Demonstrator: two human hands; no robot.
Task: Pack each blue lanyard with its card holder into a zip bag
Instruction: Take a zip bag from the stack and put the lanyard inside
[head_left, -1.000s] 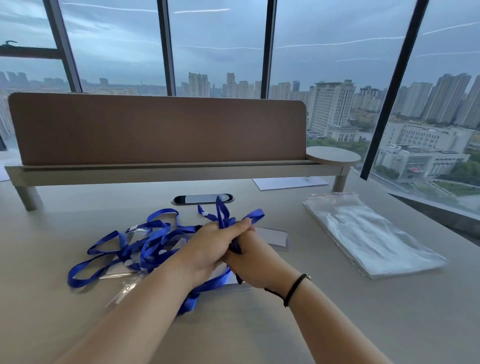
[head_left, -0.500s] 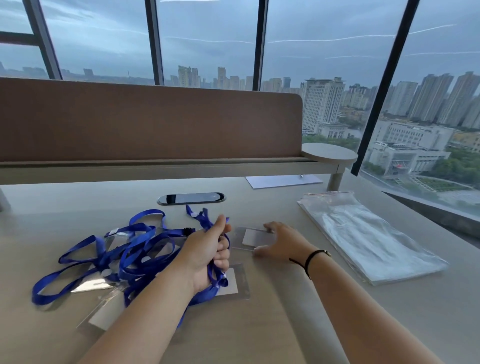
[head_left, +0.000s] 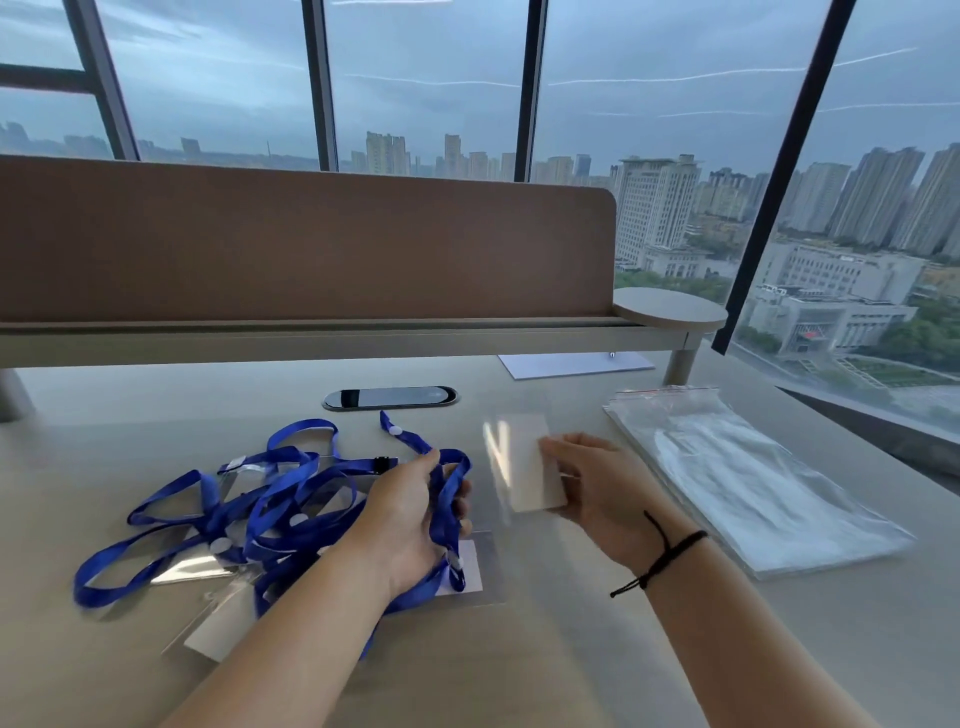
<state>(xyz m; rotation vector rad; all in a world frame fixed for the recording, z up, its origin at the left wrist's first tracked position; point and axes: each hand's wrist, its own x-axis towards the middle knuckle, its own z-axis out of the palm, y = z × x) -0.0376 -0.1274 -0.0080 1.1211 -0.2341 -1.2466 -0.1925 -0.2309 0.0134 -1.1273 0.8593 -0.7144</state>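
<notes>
Left hand (head_left: 415, 525): closed round a gathered blue lanyard strap (head_left: 448, 499), just above the desk, near centre.
Right hand (head_left: 602, 488): raised off the desk, right of the left hand; fingers pinched on the right edge of a clear card holder (head_left: 524, 462) with a pale card inside; holder blurred, tilted upright.
Lanyard pile (head_left: 234, 514): tangled blue straps with white snap buttons and a black clip, lay left of centre, touching the left hand.
Other card holders (head_left: 208, 566): clear sleeves with pale cards, lay flat under and near the pile; one more (head_left: 470, 564) sat under the left hand.
Zip bags (head_left: 753, 478): stack of clear bags, red-lined tops at the far end, lay flat at right, apart from both hands.
Desk (head_left: 519, 649): pale wood-grain top.
Cable port (head_left: 389, 398): dark oval, far of the pile.
White sheet (head_left: 571, 364): lay far right, under the shelf.
Right wrist: black cord bracelet (head_left: 665, 556) worn.
</notes>
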